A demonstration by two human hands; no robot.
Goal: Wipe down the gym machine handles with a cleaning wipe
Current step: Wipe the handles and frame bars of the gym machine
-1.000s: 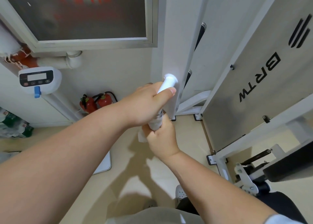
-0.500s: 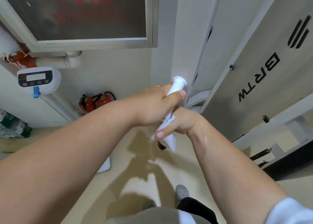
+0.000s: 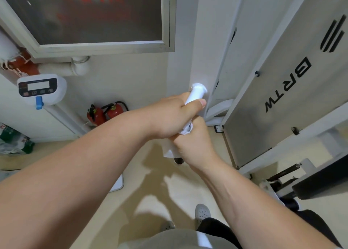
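While the left hand (image 3: 175, 116) grips the upper part of a white handle (image 3: 197, 92), the right hand (image 3: 194, 145) just below it is closed around a white wipe (image 3: 185, 131) wrapped on the lower part. Wiping looks underway on this 1 handle, and the stretch under the left hand seems not yet reached. No other handles of the grey gym machine (image 3: 273, 107) are in view, so their state cannot be told.

The white handle (image 3: 195, 96) tilts up just right of centre, its flared cap bright — the shaft runs down through my grip. The white wipe (image 3: 185, 131) bunches against it lower down, a corner hanging below.
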